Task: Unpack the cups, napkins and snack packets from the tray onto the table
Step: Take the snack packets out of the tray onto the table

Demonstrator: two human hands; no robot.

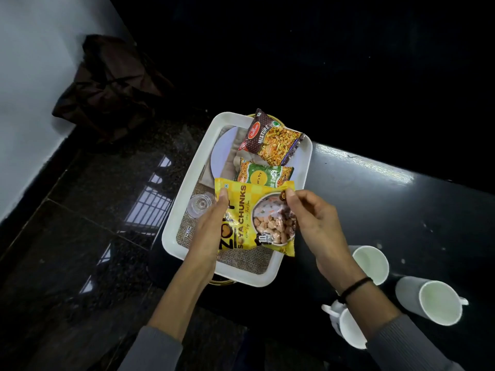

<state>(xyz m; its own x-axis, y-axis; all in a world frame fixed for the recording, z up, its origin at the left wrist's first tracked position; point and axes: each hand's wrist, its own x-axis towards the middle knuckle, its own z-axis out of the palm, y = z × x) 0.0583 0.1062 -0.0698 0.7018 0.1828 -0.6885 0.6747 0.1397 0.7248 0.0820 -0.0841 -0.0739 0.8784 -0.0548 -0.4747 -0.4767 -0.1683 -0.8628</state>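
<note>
A white rectangular tray (184, 194) sits at the left end of a black table (375, 199). Both hands hold a yellow soya chunks packet (251, 210) just above the tray's near half: my left hand (211, 231) grips its left edge, my right hand (313, 223) pinches its top right corner. Behind it in the tray lie a green snack packet (263, 176) and a brown mixture packet (270, 139), which leans over the far rim. Three white cups (371, 263) (434, 301) (348, 326) stand on the table to the right, under my right forearm.
The tray's bottom shows a printed picture with a plate (222, 151), burlap and a glass (199, 206). A dark crumpled bag (107, 87) lies on the glossy dark floor (93, 210) by the white wall at left. The table's left edge runs under the tray.
</note>
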